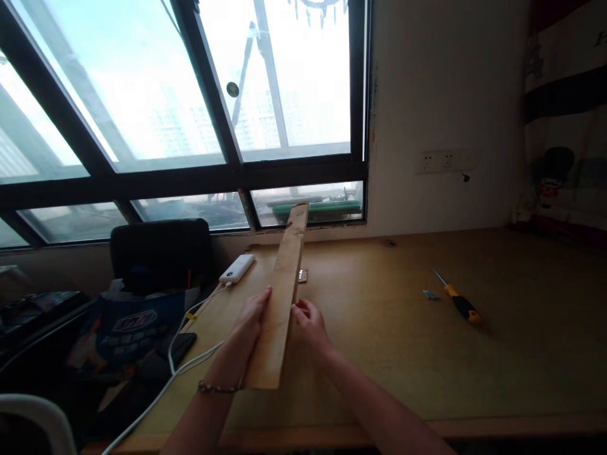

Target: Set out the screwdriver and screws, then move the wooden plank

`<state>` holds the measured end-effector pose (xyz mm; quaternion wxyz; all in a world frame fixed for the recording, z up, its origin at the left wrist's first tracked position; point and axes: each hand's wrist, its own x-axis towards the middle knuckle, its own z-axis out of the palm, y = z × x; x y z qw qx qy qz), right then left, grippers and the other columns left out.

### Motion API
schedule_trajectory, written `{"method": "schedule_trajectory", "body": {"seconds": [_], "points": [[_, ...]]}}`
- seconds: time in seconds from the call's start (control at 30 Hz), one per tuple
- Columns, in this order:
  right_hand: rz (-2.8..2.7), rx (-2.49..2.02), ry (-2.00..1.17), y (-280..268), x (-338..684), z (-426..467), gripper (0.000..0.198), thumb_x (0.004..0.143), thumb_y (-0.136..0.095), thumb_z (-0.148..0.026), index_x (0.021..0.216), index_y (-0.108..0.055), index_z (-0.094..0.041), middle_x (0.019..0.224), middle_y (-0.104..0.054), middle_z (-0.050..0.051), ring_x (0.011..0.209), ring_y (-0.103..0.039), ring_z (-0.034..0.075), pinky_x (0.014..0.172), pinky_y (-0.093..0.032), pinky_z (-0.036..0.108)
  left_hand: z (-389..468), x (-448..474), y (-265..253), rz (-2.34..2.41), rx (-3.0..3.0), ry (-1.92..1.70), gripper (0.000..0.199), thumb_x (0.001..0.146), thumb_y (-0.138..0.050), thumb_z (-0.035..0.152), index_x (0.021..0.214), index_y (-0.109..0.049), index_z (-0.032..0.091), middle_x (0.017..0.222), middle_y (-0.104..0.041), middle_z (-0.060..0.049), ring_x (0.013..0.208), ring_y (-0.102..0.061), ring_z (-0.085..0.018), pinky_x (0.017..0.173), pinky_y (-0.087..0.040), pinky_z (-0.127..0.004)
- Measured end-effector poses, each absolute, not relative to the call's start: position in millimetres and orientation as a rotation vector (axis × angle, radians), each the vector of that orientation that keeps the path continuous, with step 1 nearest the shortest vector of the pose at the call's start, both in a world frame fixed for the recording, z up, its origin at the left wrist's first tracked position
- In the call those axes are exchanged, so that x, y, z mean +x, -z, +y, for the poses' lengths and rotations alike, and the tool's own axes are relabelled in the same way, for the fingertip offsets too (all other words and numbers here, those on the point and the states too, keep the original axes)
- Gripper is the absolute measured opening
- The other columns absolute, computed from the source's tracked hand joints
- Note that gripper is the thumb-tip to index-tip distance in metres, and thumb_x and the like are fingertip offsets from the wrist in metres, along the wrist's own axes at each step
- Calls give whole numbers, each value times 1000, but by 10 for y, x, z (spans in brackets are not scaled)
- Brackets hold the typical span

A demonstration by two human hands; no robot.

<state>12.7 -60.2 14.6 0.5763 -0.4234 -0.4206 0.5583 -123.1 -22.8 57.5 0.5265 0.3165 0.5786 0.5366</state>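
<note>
A long, narrow wooden board (275, 316) is held on a slant over the table, its far end pointing at the window. My left hand (251, 319) grips its left edge, thumb on top and the other fingers hidden beneath. At the right edge is my right hand (310, 322), with fingers curled and fingertips against the board's side. Just beyond those fingertips a small metal hinge (303, 275) shows beside the board; whether it is fixed to the board I cannot tell.
A yellow-and-black screwdriver (462, 303) and several screws (430, 295) lie to the right on the wooden table (379, 366). A white power bank (237, 268) with a white cable (173, 347) is at the left. Behind stand a black chair (161, 249) and a window (294, 167).
</note>
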Motion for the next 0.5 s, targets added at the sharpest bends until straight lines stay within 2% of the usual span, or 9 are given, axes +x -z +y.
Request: {"method": "schedule_trajectory", "body": {"seconds": [0.13, 0.23, 0.4, 0.5], "points": [[-1044, -852, -1301, -300, 526, -630, 38, 66, -63, -36, 92, -64, -9, 91, -67, 10, 84, -62, 23, 77, -47, 34, -300, -766, -452, 1272, 762, -1193, 25, 72, -63, 33, 69, -63, 8, 63, -67, -12, 51, -62, -20, 51, -51, -29], [-1043, -848, -1339, -307, 915, -641, 31, 64, -64, -30, 86, -66, -9, 85, -69, 9, 80, -63, 22, 76, -48, 35, -317, -397, -380, 1205, 762, -1206, 28, 70, -64, 36, 68, -63, 8, 62, -67, -12, 53, -62, -21, 51, -50, -29], [-1071, -804, -1390, -261, 1614, -560, 36, 60, -67, -30, 90, -67, -10, 90, -69, 11, 82, -64, 23, 79, -47, 36, -263, 170, -302, 1015, 803, -1226, 34, 67, -64, 44, 70, -64, 10, 66, -67, -10, 58, -62, -19, 52, -49, -27], [-1064, -792, -1423, -221, 1929, -526, 36, 59, -68, -31, 89, -68, -10, 86, -70, 11, 80, -65, 24, 77, -48, 36, -232, 365, -192, 936, 857, -1232, 23, 63, -67, 32, 70, -62, 11, 66, -66, -6, 58, -61, -16, 52, -46, -23]]}}
